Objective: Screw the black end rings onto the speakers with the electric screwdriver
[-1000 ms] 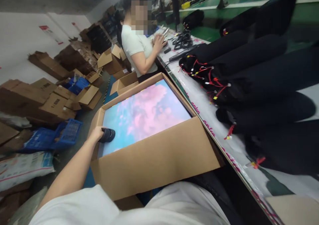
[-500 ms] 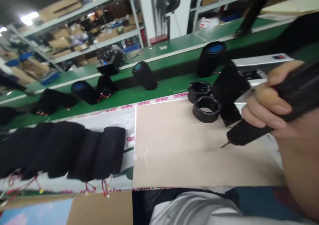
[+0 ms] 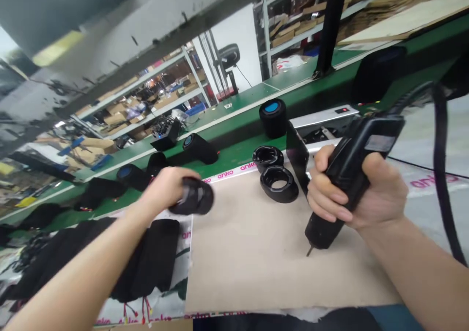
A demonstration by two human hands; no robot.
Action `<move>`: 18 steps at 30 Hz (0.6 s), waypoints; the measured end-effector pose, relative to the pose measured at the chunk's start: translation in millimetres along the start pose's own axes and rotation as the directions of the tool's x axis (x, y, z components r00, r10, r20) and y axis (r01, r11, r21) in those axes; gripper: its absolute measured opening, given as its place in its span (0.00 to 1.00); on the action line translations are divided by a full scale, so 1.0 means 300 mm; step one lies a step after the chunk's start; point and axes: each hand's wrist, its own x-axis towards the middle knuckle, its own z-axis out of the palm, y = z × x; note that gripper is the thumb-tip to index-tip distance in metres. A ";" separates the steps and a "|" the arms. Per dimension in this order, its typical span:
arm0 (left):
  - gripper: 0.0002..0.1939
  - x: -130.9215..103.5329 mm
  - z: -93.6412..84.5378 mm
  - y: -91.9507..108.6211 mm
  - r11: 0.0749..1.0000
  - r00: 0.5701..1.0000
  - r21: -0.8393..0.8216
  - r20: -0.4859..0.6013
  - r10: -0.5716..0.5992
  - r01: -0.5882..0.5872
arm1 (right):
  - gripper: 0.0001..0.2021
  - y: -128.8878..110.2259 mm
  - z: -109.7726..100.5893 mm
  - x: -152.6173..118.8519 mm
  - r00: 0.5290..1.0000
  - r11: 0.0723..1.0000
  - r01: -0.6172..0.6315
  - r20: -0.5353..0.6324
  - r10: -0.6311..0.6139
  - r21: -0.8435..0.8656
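My right hand (image 3: 381, 194) is wrapped round a black electric screwdriver (image 3: 370, 135); its thin bit points down over the cardboard sheet (image 3: 245, 257). At the sheet's far left corner, my left hand (image 3: 168, 189) grips a black ring-shaped part (image 3: 198, 196), blurred by motion. Its far fingers are hidden behind the part. Between the hands, two black plastic rings lie at the sheet's back edge: a nearer ring (image 3: 289, 191) and a farther ring (image 3: 258, 160). Black fabric-covered cylinders (image 3: 159, 253) with coloured wires lie below my left forearm.
A silver-edged box (image 3: 322, 118) with a black side panel stands behind the rings. Blue-topped black cylinders (image 3: 273, 118) stand or lie along the green bench (image 3: 234, 150). The screwdriver's thick cable (image 3: 439, 174) hangs at the right. Shelves of boxes (image 3: 120, 113) are farther back.
My left hand has come into view from the left, holding a black ring-shaped part. My right hand and the screwdriver are turned more upright, and the camera view has shifted.
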 end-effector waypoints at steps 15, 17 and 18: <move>0.21 0.503 0.228 0.244 0.999 0.937 -0.030 0.347 0.041 -0.032 | 0.18 0.000 -0.012 -0.016 0.993 0.988 -0.098 0.081 0.089 0.117; 0.34 0.487 0.201 0.247 0.991 0.940 -0.134 0.338 0.047 -0.001 | 0.19 -0.006 -0.016 -0.017 0.992 0.992 -0.116 0.064 0.112 0.059; 0.41 0.476 0.186 0.246 0.982 0.945 -0.190 0.322 0.050 0.013 | 0.19 -0.003 -0.024 -0.019 0.991 0.992 -0.121 0.056 0.119 0.024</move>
